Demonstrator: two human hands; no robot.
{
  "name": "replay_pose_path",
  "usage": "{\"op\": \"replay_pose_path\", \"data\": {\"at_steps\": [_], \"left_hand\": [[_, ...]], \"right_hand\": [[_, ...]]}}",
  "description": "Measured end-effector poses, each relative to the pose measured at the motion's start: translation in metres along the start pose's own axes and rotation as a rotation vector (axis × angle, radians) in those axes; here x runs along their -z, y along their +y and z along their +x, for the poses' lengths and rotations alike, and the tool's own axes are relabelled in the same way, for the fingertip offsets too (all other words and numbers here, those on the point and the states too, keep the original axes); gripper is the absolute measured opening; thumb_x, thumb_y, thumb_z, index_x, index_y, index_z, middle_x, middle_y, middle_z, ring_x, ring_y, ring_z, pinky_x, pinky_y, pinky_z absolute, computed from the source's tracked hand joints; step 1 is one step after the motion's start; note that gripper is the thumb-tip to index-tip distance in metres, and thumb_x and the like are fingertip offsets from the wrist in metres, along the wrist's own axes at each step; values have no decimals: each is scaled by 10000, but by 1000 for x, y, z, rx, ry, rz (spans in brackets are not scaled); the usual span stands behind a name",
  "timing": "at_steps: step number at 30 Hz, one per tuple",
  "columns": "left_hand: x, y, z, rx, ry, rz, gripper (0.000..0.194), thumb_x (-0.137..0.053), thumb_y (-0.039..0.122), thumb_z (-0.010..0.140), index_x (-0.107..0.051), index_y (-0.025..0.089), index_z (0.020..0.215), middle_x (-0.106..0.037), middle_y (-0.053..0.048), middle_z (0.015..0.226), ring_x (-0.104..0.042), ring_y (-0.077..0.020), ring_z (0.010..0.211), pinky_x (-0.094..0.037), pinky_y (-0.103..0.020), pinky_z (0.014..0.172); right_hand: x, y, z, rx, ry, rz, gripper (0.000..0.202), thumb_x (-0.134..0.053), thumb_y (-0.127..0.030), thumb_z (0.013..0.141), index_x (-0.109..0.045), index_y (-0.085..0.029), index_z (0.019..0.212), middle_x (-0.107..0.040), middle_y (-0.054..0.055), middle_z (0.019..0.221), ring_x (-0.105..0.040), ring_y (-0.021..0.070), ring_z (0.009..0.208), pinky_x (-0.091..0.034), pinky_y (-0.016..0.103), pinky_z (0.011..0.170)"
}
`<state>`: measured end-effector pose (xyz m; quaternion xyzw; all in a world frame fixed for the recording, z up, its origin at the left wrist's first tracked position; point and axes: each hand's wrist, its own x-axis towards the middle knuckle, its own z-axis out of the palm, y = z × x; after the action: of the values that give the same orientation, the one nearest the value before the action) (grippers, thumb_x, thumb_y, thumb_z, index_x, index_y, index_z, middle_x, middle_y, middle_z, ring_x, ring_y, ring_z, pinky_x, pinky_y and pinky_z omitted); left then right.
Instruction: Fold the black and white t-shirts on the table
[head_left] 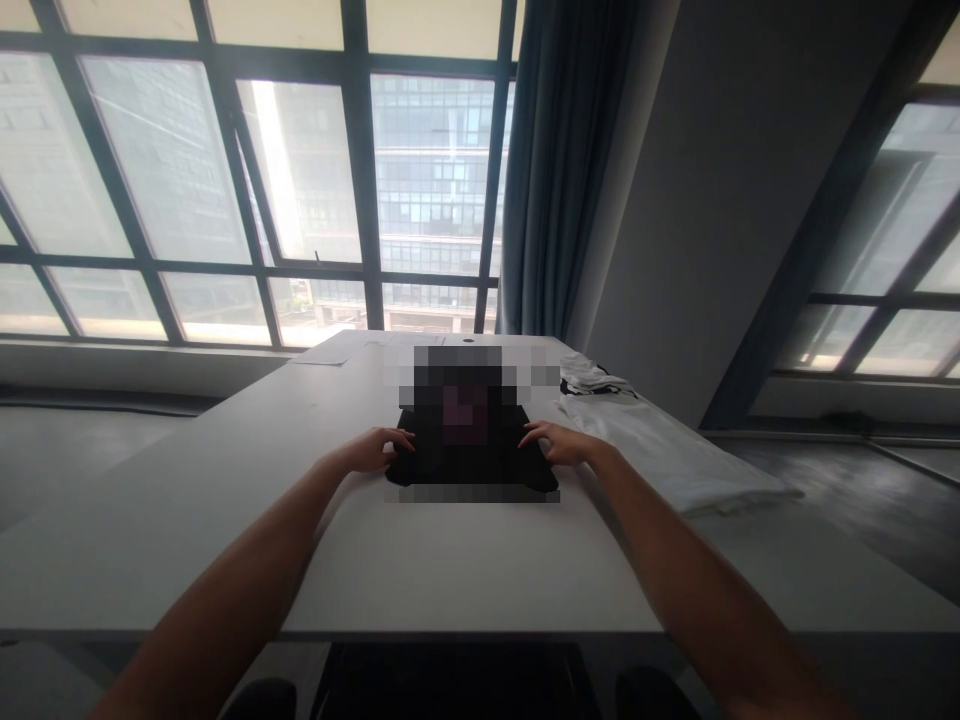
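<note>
A black piece of cloth (431,465), perhaps a folded garment, lies on the white table (472,560) in front of me. Its middle and upper part are blurred by large pixel blocks, with a faint purplish patch among them. My left hand (375,450) is at its left edge, thumb and fingers pinched on the fabric. At the right edge my right hand (562,444) grips the same cloth with bent fingers. Both lower corners of the cloth spread out below the hands.
White folded fabric (667,450) lies on the table to the right, with a smaller black-and-white bundle (596,376) behind it. Thin paper (322,358) rests at the far left. Beyond stand a blue curtain (559,180) and large windows (300,170).
</note>
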<state>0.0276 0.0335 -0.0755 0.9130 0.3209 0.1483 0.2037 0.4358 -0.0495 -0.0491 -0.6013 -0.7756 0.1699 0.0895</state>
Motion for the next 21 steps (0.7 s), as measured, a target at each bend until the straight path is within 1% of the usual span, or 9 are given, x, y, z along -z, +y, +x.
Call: {"op": "replay_pose_path", "data": {"at_steps": [4, 7, 10, 12, 13, 15, 17, 18, 21], "left_hand": [[1, 1, 1, 15, 73, -51, 317, -536, 258, 774, -721, 219, 1028, -665, -49, 1258, -568, -256, 1211, -404, -422, 1081], [10, 9, -1, 47, 165, -155, 290, -531, 259, 790, -719, 193, 1001, -736, -57, 993, -661, -238, 975, -513, -389, 913], [29, 26, -10, 22, 80, -379, 235, -602, 309, 787, -716, 157, 926, -714, -52, 805, -660, -208, 756, -545, -347, 732], [42, 38, -14, -25, 10, -557, 238, -670, 338, 759, -713, 150, 900, -702, -49, 782, -647, -195, 712, -538, -324, 678], [47, 44, -15, -41, 37, -638, 250, -704, 346, 733, -710, 148, 887, -695, -46, 777, -640, -189, 702, -533, -314, 662], [49, 50, -11, -16, 228, -777, 293, -746, 369, 690, -697, 143, 870, -663, -30, 737, -615, -167, 661, -517, -286, 617], [41, 50, -2, 100, 475, -865, 342, -748, 414, 694, -678, 143, 890, -629, -12, 709, -591, -140, 615, -497, -259, 570], [34, 47, 4, 196, 560, -885, 365, -737, 437, 713, -669, 142, 917, -620, -10, 708, -586, -132, 596, -493, -254, 551], [13, 33, 15, 507, 595, -845, 449, -718, 428, 766, -626, 118, 1077, -643, -36, 752, -603, -134, 573, -507, -263, 537]], "right_hand": [[-2, -3, 3, 104, 97, 129, 351, -606, -69, 644, -769, -207, 922, -593, 70, 1329, -548, 262, 1227, -405, 351, 1062], [3, -1, 1, 148, 159, 330, 287, -592, -141, 684, -740, -169, 929, -715, 64, 1045, -647, 229, 1005, -485, 350, 938], [19, 2, -11, 154, 130, 503, 254, -672, -294, 707, -711, -131, 899, -706, 40, 809, -649, 203, 775, -523, 343, 779], [31, 0, -18, 203, 122, 599, 317, -716, -395, 709, -701, -128, 881, -699, 41, 803, -640, 201, 758, -520, 342, 754], [35, -2, -19, 234, 173, 641, 353, -722, -436, 714, -699, -133, 894, -704, 47, 838, -642, 207, 786, -517, 345, 767], [37, -6, -14, 248, 396, 698, 412, -703, -495, 745, -691, -151, 972, -710, 56, 930, -642, 220, 862, -511, 351, 802], [30, -9, 1, 135, 640, 707, 437, -643, -512, 801, -670, -162, 1061, -711, 62, 970, -643, 221, 885, -509, 343, 800], [23, -9, 10, 34, 707, 683, 433, -611, -500, 830, -661, -156, 1088, -712, 69, 957, -646, 217, 869, -509, 335, 784], [-1, -3, 34, -265, 645, 490, 401, -604, -418, 855, -655, -110, 1106, -709, 96, 882, -656, 207, 799, -502, 313, 752]]}}
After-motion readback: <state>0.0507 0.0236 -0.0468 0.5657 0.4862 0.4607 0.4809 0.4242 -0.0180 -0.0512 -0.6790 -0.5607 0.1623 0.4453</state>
